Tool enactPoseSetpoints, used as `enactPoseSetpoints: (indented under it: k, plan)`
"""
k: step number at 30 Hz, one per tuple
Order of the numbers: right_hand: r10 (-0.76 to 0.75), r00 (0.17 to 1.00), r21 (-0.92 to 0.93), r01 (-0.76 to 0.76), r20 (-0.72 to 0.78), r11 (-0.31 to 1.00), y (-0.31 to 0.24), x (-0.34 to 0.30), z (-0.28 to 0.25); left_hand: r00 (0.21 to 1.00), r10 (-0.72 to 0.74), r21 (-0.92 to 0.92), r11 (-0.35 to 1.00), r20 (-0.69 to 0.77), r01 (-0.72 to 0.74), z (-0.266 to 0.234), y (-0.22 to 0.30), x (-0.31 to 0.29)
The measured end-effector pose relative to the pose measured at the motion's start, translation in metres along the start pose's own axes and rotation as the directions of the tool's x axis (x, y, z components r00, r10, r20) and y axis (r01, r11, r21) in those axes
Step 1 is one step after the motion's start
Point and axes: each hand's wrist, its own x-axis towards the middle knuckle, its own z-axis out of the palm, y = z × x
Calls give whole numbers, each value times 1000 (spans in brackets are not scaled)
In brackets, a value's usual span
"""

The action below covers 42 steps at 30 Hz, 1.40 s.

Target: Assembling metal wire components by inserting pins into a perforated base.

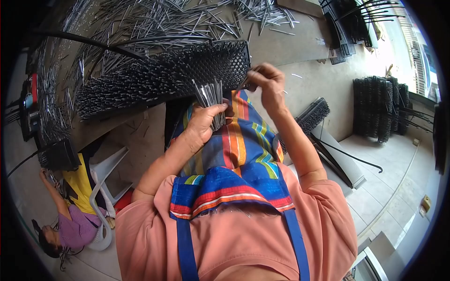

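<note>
My left hand (202, 122) is closed around an upright bundle of thin grey strips (211, 96), held above my lap. Fingers pinched, my right hand (268, 86) is at the near right corner of a long black perforated panel (224, 65). A thin dark strip (243, 84) shows at its fingertips, partly hidden by them. The panel lies slanted across the table's near edge. Dense strip ends (136, 82) stick up over its left and middle parts, while open holes show toward its right end.
Loose strips (159, 21) are heaped across the table (293, 44). A co-worker (79, 222) sits at the left on a white chair (101, 206), near another black panel (58, 154). Stacked black bristly panels (375, 107) stand at the right; another bristly panel (313, 114) is beside my right forearm.
</note>
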Motion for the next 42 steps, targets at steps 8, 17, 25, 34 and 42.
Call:
enactPoseSetpoints:
  k: [8, 17, 25, 34, 42]
  plan:
    - [-511, 840, -289, 451, -180, 844, -6, 54, -5, 995, 98, 76, 992, -3, -98, 4, -1, -5]
    - [-524, 832, -269, 470, -181, 840, -6, 57, -5, 998, 36, 33, 999, 55, -38, -5, 1, -4]
    - [-678, 735, -526, 576, -2, 625, 0, 62, -4, 998, -12, 40, 999, 66, 9, -5, -3, -3]
    - [-657, 753, -592, 537, 17, 601, -6, 63, 4, 995, -47, 140, 990, 90, 34, -12, -1, -12]
    - [-621, 784, -657, 467, -2, 592, 19, 64, -5, 994, 49, 110, 992, 101, -60, -23, -10, -10]
